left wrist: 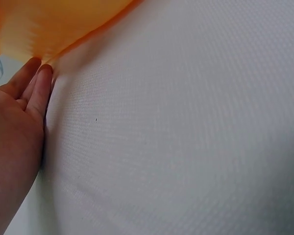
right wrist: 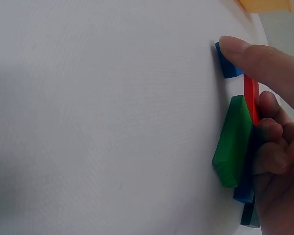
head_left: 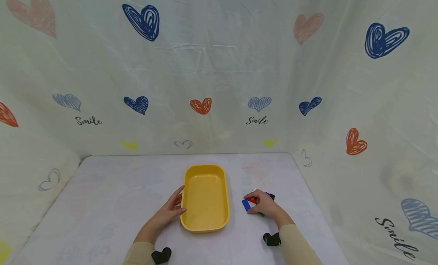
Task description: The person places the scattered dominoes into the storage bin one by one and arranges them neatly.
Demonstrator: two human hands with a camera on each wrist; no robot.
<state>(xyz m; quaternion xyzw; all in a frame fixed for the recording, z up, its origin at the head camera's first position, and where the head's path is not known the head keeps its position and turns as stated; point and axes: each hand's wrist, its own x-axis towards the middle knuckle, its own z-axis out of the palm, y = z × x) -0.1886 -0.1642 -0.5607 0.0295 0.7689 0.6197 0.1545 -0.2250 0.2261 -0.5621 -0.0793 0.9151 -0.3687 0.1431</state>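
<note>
A yellow rectangular tray (head_left: 204,196) stands on the white table. My left hand (head_left: 168,208) rests at its left side, fairly straight fingers against the outer wall and thumb at the rim. The left wrist view shows the fingertips at the edge of the tray (left wrist: 63,29). To the tray's right, my right hand (head_left: 265,204) pinches a small blue block (head_left: 246,205) between thumb and index finger. Beside that block, partly under the hand, lie a red block (right wrist: 251,98), a green block (right wrist: 233,142) and a second blue block (right wrist: 243,191).
A dark block (right wrist: 250,218) lies at the near end of the group of blocks. The white table (head_left: 102,204) stretches to both sides of the tray. Behind it hangs a pale curtain (head_left: 219,78) printed with hearts, which also runs along both sides.
</note>
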